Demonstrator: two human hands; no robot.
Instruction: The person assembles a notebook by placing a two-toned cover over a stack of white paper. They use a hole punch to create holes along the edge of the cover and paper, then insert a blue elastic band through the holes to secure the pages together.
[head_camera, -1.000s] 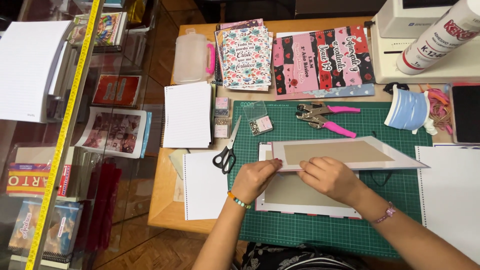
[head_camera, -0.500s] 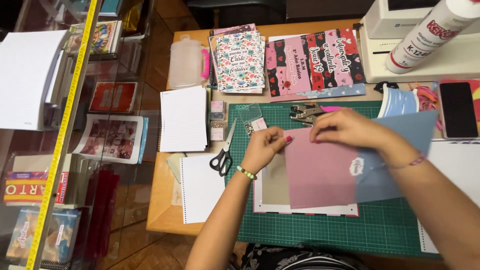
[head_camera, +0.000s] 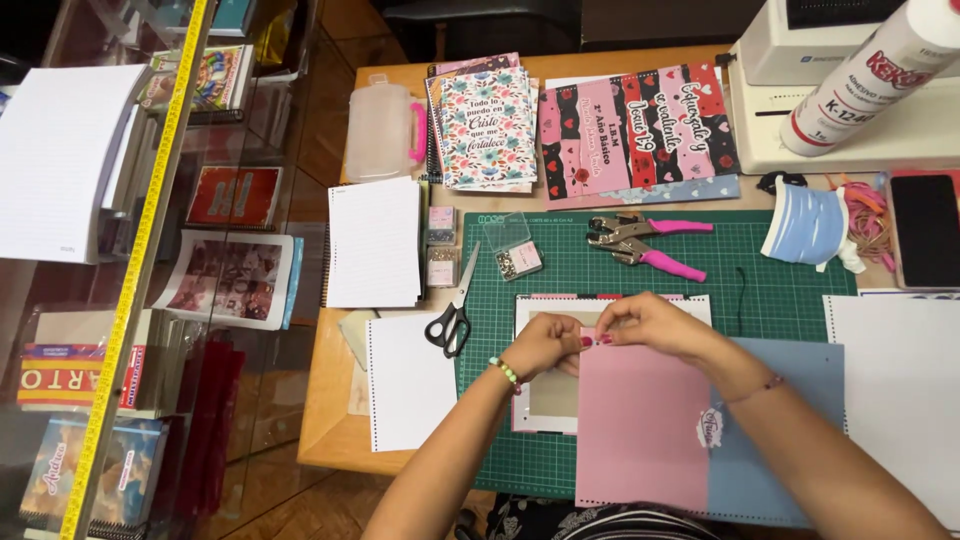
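Note:
A pink and blue cover sheet (head_camera: 650, 425) lies on the green cutting mat (head_camera: 790, 275), partly over a white-bordered cover with a brown board centre (head_camera: 548, 385). My left hand (head_camera: 545, 345) pinches the sheet's top left corner. My right hand (head_camera: 650, 325) grips the sheet's top edge just beside it. Both forearms reach in from the bottom of the head view.
Black scissors (head_camera: 452, 318) lie left of the mat, by white punched sheets (head_camera: 410, 380). A pink-handled punch (head_camera: 645, 240), a small clear box (head_camera: 512, 250), patterned notebooks (head_camera: 490, 125), a blue tape roll (head_camera: 805, 225), a phone (head_camera: 925, 230) and a glue bottle (head_camera: 865, 75) sit behind.
The pink and blue sheet has been flipped over and laid on the white-bordered cover. Both hands came together at its top edge.

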